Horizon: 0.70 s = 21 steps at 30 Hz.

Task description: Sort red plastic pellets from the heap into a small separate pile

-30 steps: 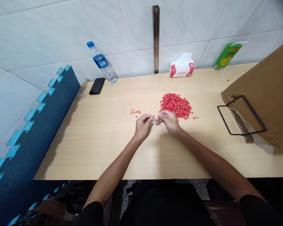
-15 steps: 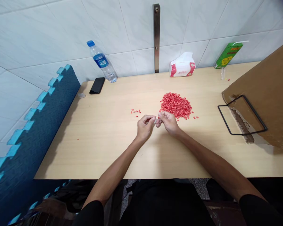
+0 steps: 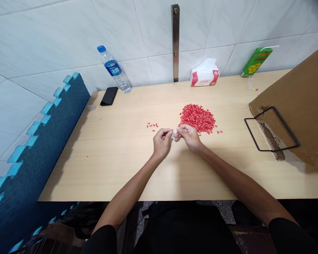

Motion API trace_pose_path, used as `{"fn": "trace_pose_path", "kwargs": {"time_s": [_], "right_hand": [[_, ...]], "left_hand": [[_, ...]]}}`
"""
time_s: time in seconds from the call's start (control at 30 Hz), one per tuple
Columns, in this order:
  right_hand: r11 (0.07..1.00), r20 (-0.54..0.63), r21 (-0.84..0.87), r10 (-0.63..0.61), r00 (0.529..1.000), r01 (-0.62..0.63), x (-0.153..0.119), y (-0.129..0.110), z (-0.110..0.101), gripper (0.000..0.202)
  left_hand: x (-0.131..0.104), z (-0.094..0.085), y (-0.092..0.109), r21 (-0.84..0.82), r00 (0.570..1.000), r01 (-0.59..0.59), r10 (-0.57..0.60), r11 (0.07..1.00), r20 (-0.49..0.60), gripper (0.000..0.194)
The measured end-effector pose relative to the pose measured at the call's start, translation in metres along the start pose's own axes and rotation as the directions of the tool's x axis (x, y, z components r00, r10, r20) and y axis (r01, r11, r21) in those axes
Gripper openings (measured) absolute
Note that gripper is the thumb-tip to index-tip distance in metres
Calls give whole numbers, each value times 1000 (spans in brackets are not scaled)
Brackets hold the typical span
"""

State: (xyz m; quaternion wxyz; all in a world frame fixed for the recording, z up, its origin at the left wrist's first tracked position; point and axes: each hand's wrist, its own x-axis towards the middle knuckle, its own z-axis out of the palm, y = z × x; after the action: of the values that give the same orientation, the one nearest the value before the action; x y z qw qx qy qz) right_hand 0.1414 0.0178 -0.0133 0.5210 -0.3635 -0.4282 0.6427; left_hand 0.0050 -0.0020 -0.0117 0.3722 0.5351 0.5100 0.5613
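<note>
- Since the previous frame, the left hand has shifted slightly left; the gap between its fingertips and those of the right hand is wider.
- The small pale piece is between the two hands, at the near left edge of the red pile.
- Left fingers: thumb and forefinger are pinched together on the pale piece.
- Right fingers: curled, thumb close to the forefinger. Whether the tips meet or grip a red piece cannot be told.
- The red pile consists of many short pieces and lies on the table. A few loose red pieces lie to its left.
- At the rear left, the black phone lies beside the blue-capped bottle.
- At the rear, the tissue pack and the green carton are near the wall.
- At the right, the black wire frame is at the cardboard box.
</note>
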Motion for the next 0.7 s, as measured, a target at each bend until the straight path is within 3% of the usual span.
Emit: {"fn": "trace_pose_path", "kwargs": {"time_s": [0.1, 0.2, 0.27, 0.33, 0.43, 0.53, 0.6, 0.7], "right_hand": [[999, -45, -18, -29, 999, 28, 4, -5, -5, 31], [985, -179, -94, -162, 970, 147, 13, -17, -20, 26], [941, -307, -231, -310, 900, 245, 21, -26, -38, 25], [855, -412, -449, -455, 789, 259, 29, -35, -63, 21], [673, -488, -737, -592, 642, 60, 36, -46, -108, 16], [530, -569, -810, -606, 556, -251, 35, -52, -153, 15], [483, -620, -784, -576, 533, -390, 33, -53, -175, 14], [428, -624, -781, -542, 562, -454, 31, -53, -189, 16]], "left_hand": [[0, -2, 1, 173, 991, -119, 128, 978, -39, 14], [1, -4, 3, 241, 985, -161, 172, 957, -23, 12], [1, -4, 4, 245, 987, -152, 160, 958, -11, 12], [2, -5, 4, 250, 990, -139, 144, 958, -5, 12], [2, -6, 3, 258, 992, -127, 129, 958, 8, 11], [3, -6, 2, 259, 992, -124, 121, 958, 29, 12], [3, -6, 2, 259, 993, -119, 113, 958, 39, 11], [3, -5, 1, 260, 994, -105, 95, 960, 50, 12]]}}
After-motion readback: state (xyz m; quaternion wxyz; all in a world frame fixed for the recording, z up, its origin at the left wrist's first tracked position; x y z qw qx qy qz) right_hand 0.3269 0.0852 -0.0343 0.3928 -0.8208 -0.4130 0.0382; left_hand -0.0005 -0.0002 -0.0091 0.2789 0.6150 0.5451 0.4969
